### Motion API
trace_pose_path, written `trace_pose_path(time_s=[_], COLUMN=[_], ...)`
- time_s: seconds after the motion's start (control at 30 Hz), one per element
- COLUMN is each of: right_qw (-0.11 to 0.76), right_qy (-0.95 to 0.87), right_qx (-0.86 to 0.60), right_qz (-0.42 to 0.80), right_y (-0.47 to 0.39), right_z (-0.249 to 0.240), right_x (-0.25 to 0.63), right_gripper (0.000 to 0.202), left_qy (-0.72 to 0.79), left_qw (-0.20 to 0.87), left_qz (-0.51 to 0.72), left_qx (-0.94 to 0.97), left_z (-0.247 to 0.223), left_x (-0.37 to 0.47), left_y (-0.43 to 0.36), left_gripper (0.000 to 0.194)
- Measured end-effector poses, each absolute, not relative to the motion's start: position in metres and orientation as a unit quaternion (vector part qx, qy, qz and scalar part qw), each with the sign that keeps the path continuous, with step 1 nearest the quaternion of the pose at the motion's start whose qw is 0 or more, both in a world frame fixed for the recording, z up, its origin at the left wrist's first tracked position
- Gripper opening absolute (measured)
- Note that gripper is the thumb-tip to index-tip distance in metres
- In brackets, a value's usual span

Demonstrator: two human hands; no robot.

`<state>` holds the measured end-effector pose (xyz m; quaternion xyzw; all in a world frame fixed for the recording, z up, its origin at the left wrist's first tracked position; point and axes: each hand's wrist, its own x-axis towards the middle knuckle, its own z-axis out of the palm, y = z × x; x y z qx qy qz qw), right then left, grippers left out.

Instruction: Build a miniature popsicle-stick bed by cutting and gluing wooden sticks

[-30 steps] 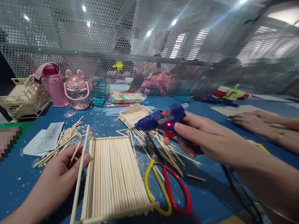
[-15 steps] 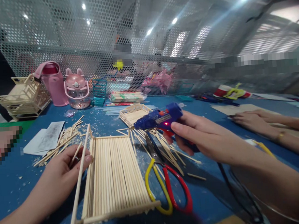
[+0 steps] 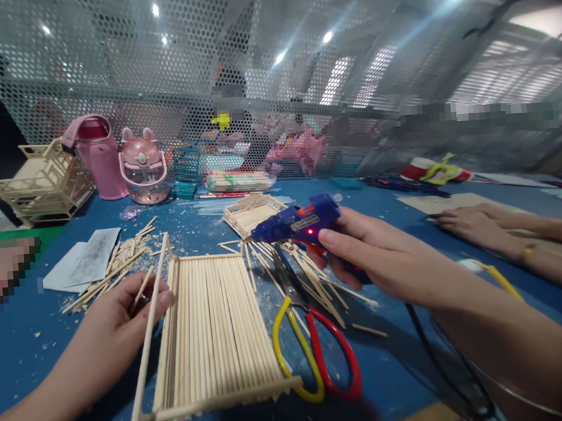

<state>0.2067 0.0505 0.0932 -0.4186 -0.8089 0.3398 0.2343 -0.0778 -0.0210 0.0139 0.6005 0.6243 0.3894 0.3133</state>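
Note:
A panel of wooden sticks [image 3: 216, 317] laid side by side, with raised edge sticks, lies before me. My left hand [image 3: 129, 311] is closed at its left side, thumb over the edge and fingers behind the long slanted rail [image 3: 149, 338]. A short stick [image 3: 144, 284] also shows between those fingers. In my right hand [image 3: 361, 250] is a blue glue gun [image 3: 301, 220] with a red light lit. Its nozzle points left, right by the panel's far right corner; whether it touches is hard to tell. Scissors [image 3: 298, 312] with yellow and red handles lie beside the panel.
Loose sticks [image 3: 322, 291] and cut pieces [image 3: 125, 260] lie around the panel. A smaller stick frame [image 3: 252, 215] stands behind it. Pink bottles [image 3: 102, 162] and a stick model [image 3: 43, 182] stand back left. Another person's hands [image 3: 474, 226] rest at right. A black cord [image 3: 425, 348] hangs below my right arm.
Almost nothing differs. The glue gun and my right hand have shifted very slightly left; my left hand keeps its place on the panel.

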Motion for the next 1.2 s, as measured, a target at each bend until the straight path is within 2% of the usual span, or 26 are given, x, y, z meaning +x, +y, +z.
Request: trace_pose_path(time_s=[0.3,0.43,0.63,0.8,1.2], right_qw=[0.242,0.282,0.344,0.321,0.324], right_qy=[-0.808,-0.792,-0.689,-0.589,-0.537], right_qx=[-0.418,-0.417,-0.408,-0.405,-0.406], right_qz=[0.337,0.344,0.491,0.621,0.665], right_y=[0.051,0.052,0.048,0.031,0.015], right_z=[0.09,0.091,0.084,0.079,0.069], right_x=[0.207,0.208,0.192,0.163,0.114], right_gripper=[0.028,0.025,0.027,0.023,0.017], left_qy=[0.628,0.636,0.625,0.633,0.636], left_qw=[0.311,0.318,0.349,0.387,0.417], left_qz=[0.375,0.383,0.4,0.386,0.4], left_qx=[0.607,0.589,0.573,0.548,0.511], left_z=[0.013,0.012,0.013,0.015,0.02], left_x=[-0.08,-0.079,-0.075,-0.074,-0.07], left_y=[-0.022,-0.023,-0.024,-0.024,-0.025], left_gripper=[0.028,0.029,0.032,0.035,0.044])
